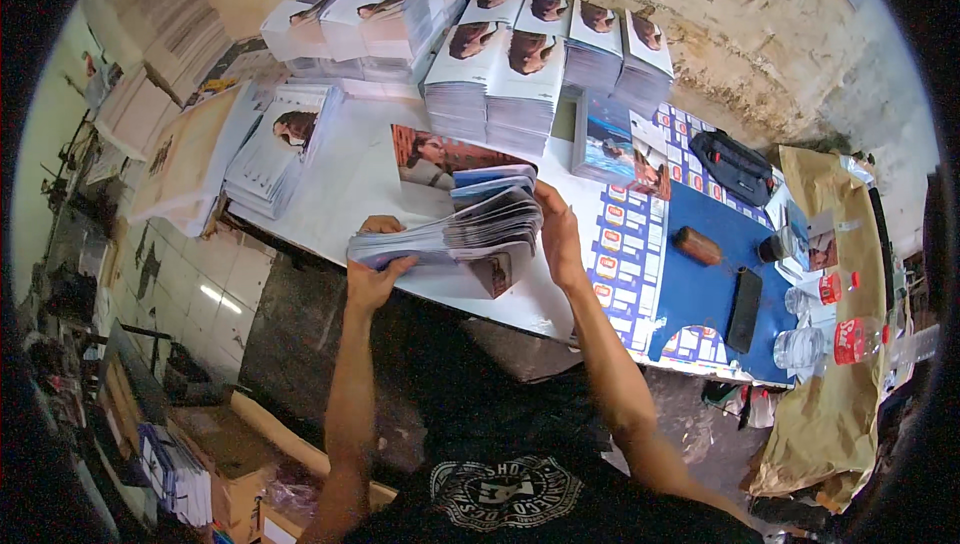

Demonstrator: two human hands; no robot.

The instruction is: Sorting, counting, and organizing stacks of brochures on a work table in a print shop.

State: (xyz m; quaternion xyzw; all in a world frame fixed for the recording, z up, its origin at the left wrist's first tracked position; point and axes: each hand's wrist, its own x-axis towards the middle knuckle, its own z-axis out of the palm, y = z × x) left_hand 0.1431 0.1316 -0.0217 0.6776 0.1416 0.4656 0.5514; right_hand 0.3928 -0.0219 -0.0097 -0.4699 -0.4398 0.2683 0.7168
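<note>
Left grip (375, 279) pinched the left end of a paper sheaf (490, 222) over the counter (335, 179); right grip (560, 236) lay at its right edge, closure unclear. Sheaf seemed light, floppy, slippery, easily creased; best held at both ends.

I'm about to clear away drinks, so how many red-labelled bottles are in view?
2. The nearer bottle is at the right end of the table, beside the brown paper; the farther bottle is just beyond it. Others may be hidden.
</note>
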